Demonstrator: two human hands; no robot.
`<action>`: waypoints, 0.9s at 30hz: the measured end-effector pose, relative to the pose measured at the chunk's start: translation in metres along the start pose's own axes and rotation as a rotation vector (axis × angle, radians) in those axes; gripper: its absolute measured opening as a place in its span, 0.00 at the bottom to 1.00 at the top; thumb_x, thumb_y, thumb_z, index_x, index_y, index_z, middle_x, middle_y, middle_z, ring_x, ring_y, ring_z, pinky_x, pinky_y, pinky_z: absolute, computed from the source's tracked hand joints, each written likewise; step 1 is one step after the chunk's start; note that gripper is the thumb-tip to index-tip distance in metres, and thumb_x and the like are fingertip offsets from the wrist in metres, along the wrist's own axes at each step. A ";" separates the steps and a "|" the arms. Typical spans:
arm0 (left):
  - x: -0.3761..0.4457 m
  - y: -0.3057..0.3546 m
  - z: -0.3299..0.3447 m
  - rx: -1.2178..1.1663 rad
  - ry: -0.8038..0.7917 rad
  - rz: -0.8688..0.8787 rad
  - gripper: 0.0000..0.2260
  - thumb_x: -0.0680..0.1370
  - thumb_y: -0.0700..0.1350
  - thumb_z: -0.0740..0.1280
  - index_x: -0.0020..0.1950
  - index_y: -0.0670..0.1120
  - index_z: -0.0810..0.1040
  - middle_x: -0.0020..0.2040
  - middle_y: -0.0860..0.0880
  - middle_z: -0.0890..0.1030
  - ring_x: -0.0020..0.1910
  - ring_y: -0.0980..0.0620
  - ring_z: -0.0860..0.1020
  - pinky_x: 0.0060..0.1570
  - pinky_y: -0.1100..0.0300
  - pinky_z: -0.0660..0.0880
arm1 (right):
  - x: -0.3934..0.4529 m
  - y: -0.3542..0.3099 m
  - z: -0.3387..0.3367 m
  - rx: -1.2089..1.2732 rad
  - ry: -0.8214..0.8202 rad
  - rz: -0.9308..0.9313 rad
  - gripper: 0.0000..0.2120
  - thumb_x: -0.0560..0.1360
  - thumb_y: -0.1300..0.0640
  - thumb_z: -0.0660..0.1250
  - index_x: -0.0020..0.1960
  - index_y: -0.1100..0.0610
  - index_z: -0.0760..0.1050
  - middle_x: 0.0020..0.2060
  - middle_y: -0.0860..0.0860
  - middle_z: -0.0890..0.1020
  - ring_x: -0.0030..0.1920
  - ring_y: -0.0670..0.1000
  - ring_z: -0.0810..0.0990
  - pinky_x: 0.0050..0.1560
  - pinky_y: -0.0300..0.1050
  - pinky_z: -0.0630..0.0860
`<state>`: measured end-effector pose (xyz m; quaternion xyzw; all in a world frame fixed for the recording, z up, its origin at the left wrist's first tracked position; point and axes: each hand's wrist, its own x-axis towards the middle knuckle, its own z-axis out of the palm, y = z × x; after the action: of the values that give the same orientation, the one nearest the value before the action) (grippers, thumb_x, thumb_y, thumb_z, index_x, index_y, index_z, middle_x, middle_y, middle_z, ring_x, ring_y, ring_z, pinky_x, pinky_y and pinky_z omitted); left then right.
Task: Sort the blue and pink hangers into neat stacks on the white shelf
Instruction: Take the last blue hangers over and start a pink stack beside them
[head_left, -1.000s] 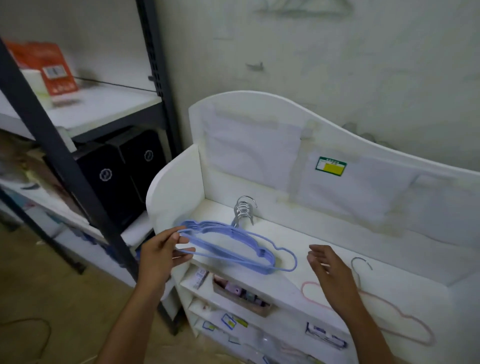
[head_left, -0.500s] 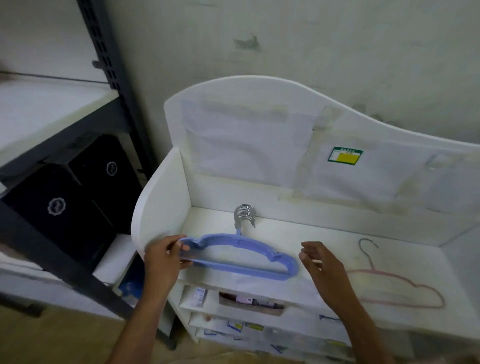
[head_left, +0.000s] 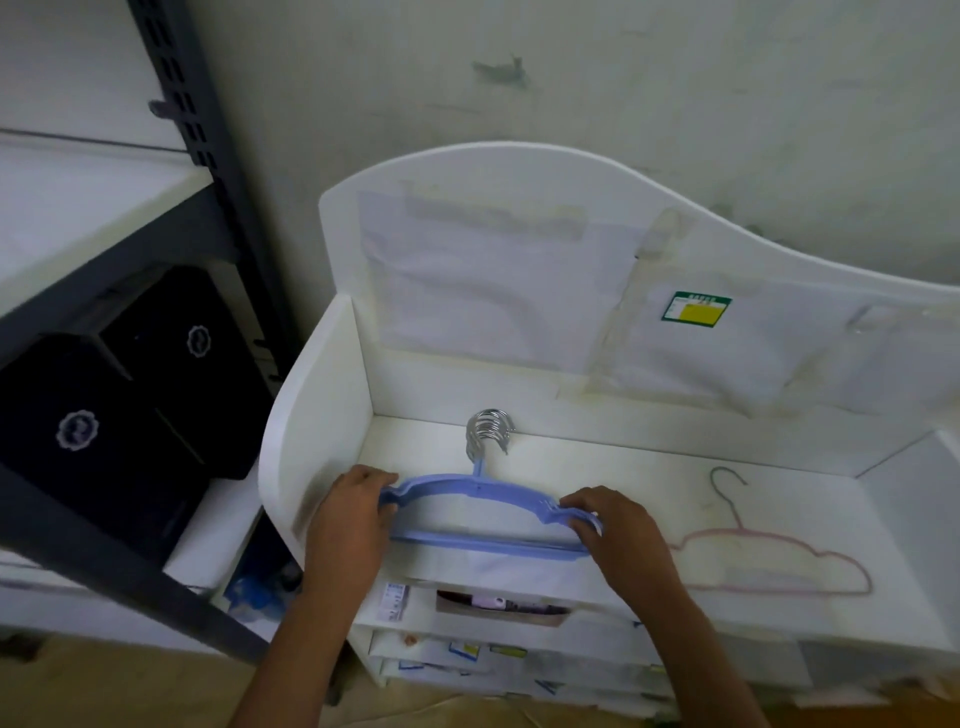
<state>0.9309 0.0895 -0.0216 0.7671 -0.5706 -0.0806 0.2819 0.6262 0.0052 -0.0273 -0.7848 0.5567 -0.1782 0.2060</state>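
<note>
- The white shelf carries both colours on its top board, beside a dark metal rack holding black boxes.
- The blue hangers lie stacked at the board's left front, metal hooks bunched toward the back.
- A single pink hanger lies flat to the right, well apart.
- The left hand grips the stack's left end; the right hand curls over the right end.
- Light, stiff, smooth plastic, likely to slide; holding both ends should keep the stack square.
</note>
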 end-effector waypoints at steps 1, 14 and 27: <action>0.004 -0.001 0.001 -0.021 -0.035 0.019 0.13 0.70 0.33 0.74 0.53 0.44 0.84 0.50 0.45 0.82 0.48 0.44 0.80 0.47 0.52 0.78 | 0.002 -0.001 0.000 -0.033 0.003 0.010 0.08 0.75 0.55 0.70 0.53 0.45 0.81 0.47 0.43 0.82 0.50 0.47 0.80 0.50 0.41 0.73; 0.028 -0.001 -0.005 0.107 -0.272 -0.115 0.19 0.77 0.33 0.63 0.63 0.51 0.81 0.55 0.48 0.83 0.48 0.50 0.81 0.43 0.62 0.76 | 0.014 -0.019 0.004 -0.246 -0.090 0.085 0.10 0.77 0.45 0.65 0.54 0.44 0.82 0.49 0.47 0.85 0.51 0.53 0.82 0.50 0.46 0.77; 0.024 0.001 0.007 0.074 -0.183 -0.066 0.05 0.78 0.42 0.67 0.46 0.48 0.83 0.42 0.48 0.83 0.39 0.49 0.80 0.42 0.54 0.78 | 0.011 -0.020 0.004 -0.168 -0.118 0.092 0.14 0.78 0.42 0.62 0.55 0.48 0.81 0.49 0.46 0.84 0.51 0.50 0.81 0.49 0.44 0.74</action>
<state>0.9347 0.0645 -0.0219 0.7847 -0.5710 -0.1384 0.1974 0.6476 0.0007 -0.0200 -0.7819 0.5921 -0.0749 0.1799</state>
